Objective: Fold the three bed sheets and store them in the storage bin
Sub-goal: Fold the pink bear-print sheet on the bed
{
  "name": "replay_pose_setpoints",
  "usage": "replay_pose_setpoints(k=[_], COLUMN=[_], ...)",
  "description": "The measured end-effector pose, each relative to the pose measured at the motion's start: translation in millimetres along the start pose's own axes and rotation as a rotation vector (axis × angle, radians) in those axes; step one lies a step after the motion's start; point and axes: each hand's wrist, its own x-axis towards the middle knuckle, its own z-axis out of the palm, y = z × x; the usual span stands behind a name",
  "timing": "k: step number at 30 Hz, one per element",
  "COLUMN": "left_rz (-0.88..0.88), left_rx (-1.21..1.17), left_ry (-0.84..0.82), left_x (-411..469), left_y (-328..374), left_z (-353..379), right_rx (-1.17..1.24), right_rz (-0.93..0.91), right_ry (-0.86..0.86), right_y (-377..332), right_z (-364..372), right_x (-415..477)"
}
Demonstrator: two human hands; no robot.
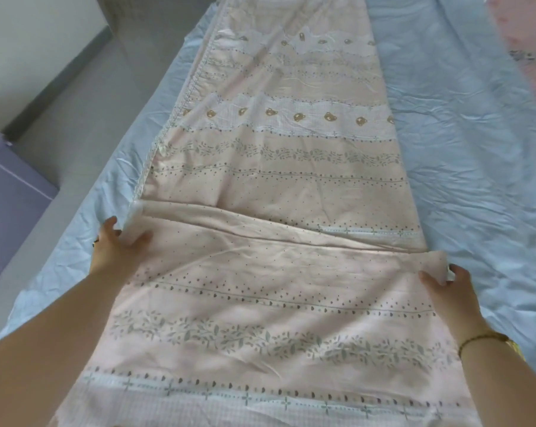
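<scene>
— Pink printed bed sheet (276, 149), the long one with rows of brown bears, leaf sprigs and dots: where does it lie?
— Flat on the pale blue crumpled sheet (470, 167) that covers the bed. It runs in a long strip from that blue sheet's near end to its far end, closer to its left edge than its right. Blue shows on both sides of it.
— And the near end?
— Turned over on itself. A folded flap (260, 291) sits on top at the blue sheet's near end. Its leading edge runs crosswise and slightly slanted, the left corner farther up than the right.
— What are the hands doing?
— The left hand (112, 251) pinches the flap's left corner near the blue sheet's left edge, thumb on top of the cloth and fingers (109, 224) behind the edge. The right hand (457, 294) grips the right corner, thumb on the cloth and fingers curled round the edge. A thin gold bracelet (484, 338) circles that wrist.
— Anything else around?
— A purple box-shaped storage bin (14, 192) stands on the grey floor (85, 97), well off the blue sheet's left edge. At the blue sheet's far right corner lies another pink cloth (528, 44), too blurred to tell its pattern.
</scene>
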Motion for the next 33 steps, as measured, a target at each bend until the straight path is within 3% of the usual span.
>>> replay_pose_setpoints(k=[2, 6, 14, 16, 19, 22, 24, 29, 33], left_rz=[-0.067, -0.003, -0.058, -0.079, -0.070, -0.092, -0.128, -0.002, 0.091], left_rx=[-0.056, 0.002, 0.039, 0.037, 0.044, -0.005, -0.055, -0.014, -0.007], left_ry=[0.051, 0.172, 0.028, 0.002, -0.044, -0.088, -0.148, -0.360, -0.596], left_x=[16, 25, 10, 1, -14, -18, -16, -5, 13], left_y=[16, 16, -12, -22, -40, -55, -64, -91, -139], left_z=[8, 11, 13, 3, -11, -20, -26, -56, -79], right_rx=[-0.092, -0.197, -0.360, -0.323, -0.320, -0.353, -0.385, -0.417, -0.587], right_rz=[-0.054, -0.190, -0.131, -0.247, -0.602, -0.919, -0.977, -0.872, -0.526], right_ry=[0.018, 0.226, 0.221, 0.269, 0.239, 0.051, -0.039, -0.048, -0.110], right_y=[-7, -19, 8, 6, -1, -12, -26, -81, -110], right_z=[2, 1, 38, 55, 99, 153, 185, 261, 307], right_x=[15, 22, -4, -28, -76, -137, -173, -238, -267])
